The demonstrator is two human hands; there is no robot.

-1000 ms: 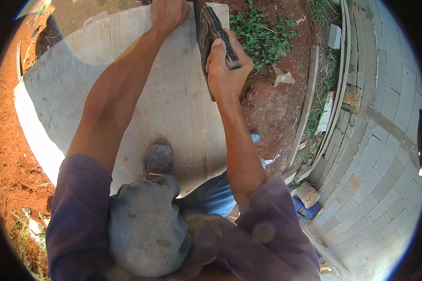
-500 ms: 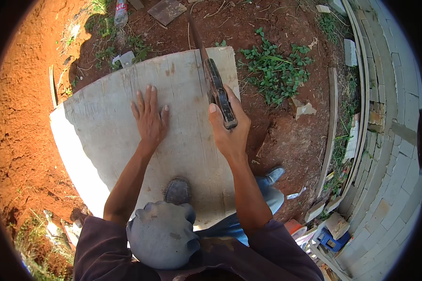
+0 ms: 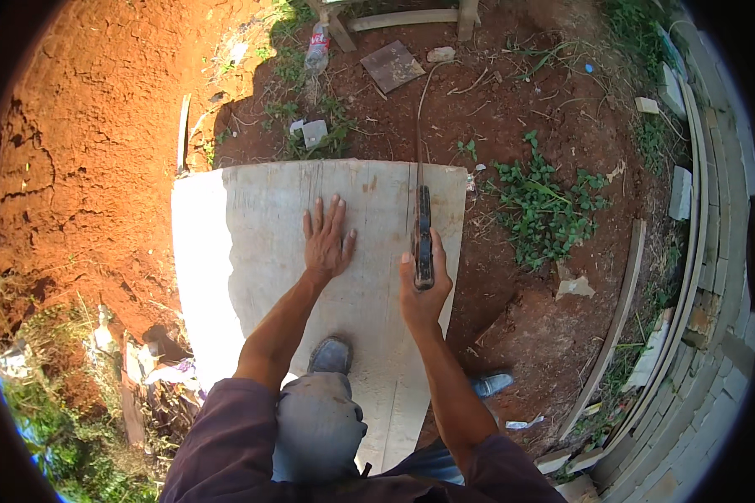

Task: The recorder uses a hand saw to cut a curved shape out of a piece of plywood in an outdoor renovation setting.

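Observation:
A large pale plywood sheet (image 3: 294, 226) spreads in front of me, sunlit along its left side. My left hand (image 3: 326, 247) lies flat on it with the fingers stretched out. To the right, my right hand (image 3: 425, 281) is wrapped round the dark handle of a handsaw (image 3: 424, 230). The saw's thin blade points away from me, over the far edge of the sheet near its right corner. A narrow slit shows in the wood beside the blade. My shoe (image 3: 330, 355) rests on the near part of the sheet.
Red soil surrounds the sheet. Beyond it lie a plastic bottle (image 3: 317, 52), a brown square tile (image 3: 393, 66), a white block (image 3: 315, 132) and a wooden frame (image 3: 403, 20). Green weeds (image 3: 545, 205) grow at the right, before a long plank (image 3: 612, 335) and a block wall (image 3: 730, 318).
My view has shifted, so the sheet sits lower and farther right and a wooden frame shows beyond it. The saw looks more upright, its handle nearer me. My left hand stays flat.

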